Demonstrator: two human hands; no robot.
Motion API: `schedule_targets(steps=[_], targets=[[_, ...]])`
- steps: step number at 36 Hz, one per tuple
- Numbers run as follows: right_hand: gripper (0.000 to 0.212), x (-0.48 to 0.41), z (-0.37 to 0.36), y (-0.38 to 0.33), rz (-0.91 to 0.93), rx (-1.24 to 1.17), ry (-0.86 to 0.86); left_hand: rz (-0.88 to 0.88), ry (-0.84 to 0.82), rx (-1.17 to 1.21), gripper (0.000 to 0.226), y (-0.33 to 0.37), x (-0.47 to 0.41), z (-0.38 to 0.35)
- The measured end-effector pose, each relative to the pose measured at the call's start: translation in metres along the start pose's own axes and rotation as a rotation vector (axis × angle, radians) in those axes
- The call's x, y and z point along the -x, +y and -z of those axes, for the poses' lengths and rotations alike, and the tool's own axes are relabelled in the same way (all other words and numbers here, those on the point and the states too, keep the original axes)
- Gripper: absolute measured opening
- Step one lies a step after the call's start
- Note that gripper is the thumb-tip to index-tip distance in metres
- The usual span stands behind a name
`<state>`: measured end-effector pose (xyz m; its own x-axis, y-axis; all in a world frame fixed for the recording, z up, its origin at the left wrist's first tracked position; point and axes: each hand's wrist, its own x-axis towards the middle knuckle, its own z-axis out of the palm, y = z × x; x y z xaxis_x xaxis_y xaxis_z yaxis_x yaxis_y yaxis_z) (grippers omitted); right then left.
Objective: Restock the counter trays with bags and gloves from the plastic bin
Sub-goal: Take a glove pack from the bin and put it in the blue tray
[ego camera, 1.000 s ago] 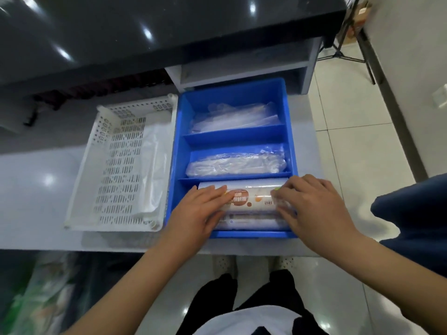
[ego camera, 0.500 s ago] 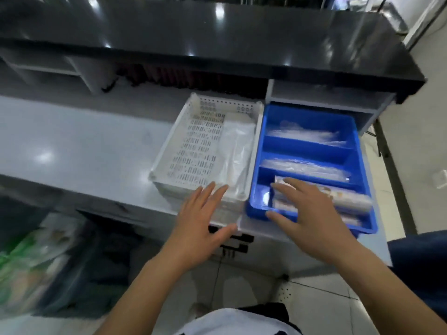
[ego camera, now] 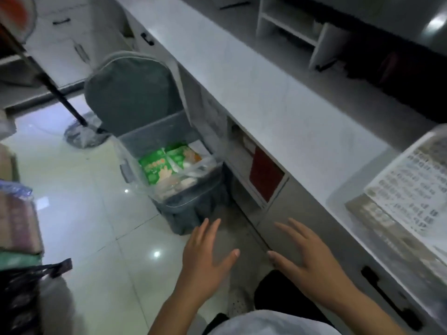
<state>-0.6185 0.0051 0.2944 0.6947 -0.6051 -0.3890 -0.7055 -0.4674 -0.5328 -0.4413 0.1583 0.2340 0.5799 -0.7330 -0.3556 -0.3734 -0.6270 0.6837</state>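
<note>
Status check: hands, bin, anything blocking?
Left hand open, empty. Right hand open, empty. Plastic bin on floor ahead, green packs inside. Nothing between hands and bin.

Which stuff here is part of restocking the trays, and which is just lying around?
For the job: grey bin, lid up; green glove packs inside it; white tray on the counter; left hand and right hand, both empty.
Lying about: mop; black bag.
</note>
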Motion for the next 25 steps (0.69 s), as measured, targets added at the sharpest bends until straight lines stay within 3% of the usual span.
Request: schedule_targets(steps=[11, 20, 25], targets=[[0.069, -0.176, -0.018, -0.066, 0.169, 0.078, -0.203, 0.278, 0.116, 0.033, 0.079, -0.061, -0.061, 0.070], [0.066, -0.339, -0.012, -0.123, 0.293, 0.043, -0.277, 0.405, 0.105, 0.049, 0.080, -0.059, -0.165, 0.151], [0.063, -0.412, -0.024, -0.133, 0.306, 0.091, -0.351, 0.496, 0.152, 0.316, 0.064, -0.060, -0.233, 0.174]])
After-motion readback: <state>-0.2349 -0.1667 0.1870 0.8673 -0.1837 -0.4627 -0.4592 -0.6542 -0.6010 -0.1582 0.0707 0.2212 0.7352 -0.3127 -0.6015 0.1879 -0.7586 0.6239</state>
